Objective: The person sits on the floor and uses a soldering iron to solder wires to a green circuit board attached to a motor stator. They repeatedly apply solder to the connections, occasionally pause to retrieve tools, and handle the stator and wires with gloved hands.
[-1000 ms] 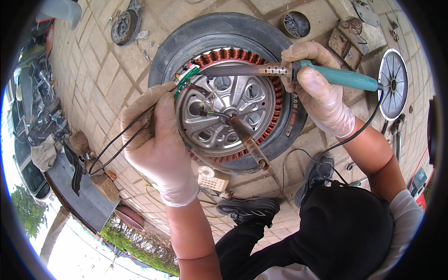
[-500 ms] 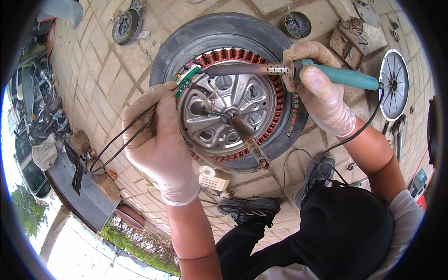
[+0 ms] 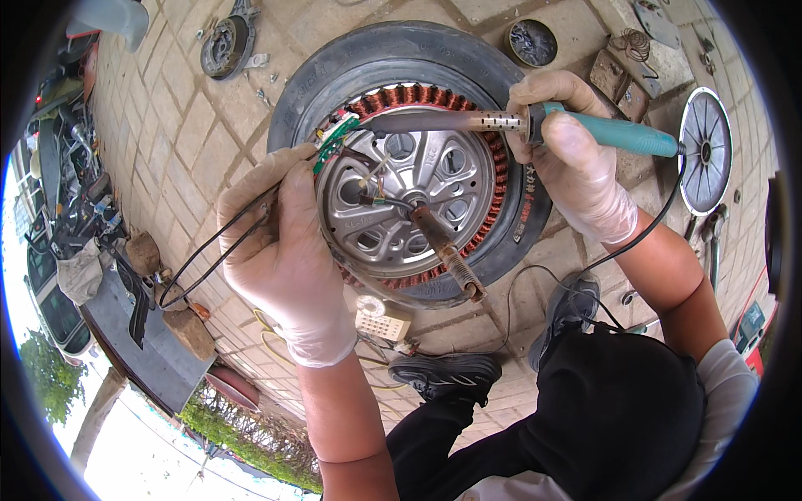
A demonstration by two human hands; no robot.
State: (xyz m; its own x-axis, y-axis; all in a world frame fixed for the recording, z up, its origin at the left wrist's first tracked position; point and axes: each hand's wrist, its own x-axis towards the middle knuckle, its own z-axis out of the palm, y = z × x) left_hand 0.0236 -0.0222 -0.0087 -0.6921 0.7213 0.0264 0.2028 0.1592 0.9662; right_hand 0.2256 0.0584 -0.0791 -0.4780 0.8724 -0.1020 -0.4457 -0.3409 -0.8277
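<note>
My gloved left hand (image 3: 288,250) pinches a small green circuit board (image 3: 334,144) at the upper left of a motor stator. A loop of thin black wire (image 3: 196,259) runs out from between its fingers. In my gloved right hand (image 3: 576,171) is a soldering iron (image 3: 622,134) with a teal handle. Its long dark tip reaches left to the board's upper end; whether they touch, I cannot tell. Below lies the stator, its copper windings (image 3: 409,98) ringing a silver hub (image 3: 347,225). A threaded, rusty axle (image 3: 451,263) sticks up from the centre, with wires coming out beside it.
The stator rests on a black tyre (image 3: 334,71) on paving. Around it are a round tin (image 3: 532,43), a metal cover disc (image 3: 706,152), a drum-shaped part (image 3: 225,48) and a cream box (image 3: 383,324). The iron's cord (image 3: 660,219) crosses my right forearm. My shoes (image 3: 447,376) are close by.
The circuit board has tilted slightly, showing more of its green face. Both hands and the soldering iron stay almost where they were.
</note>
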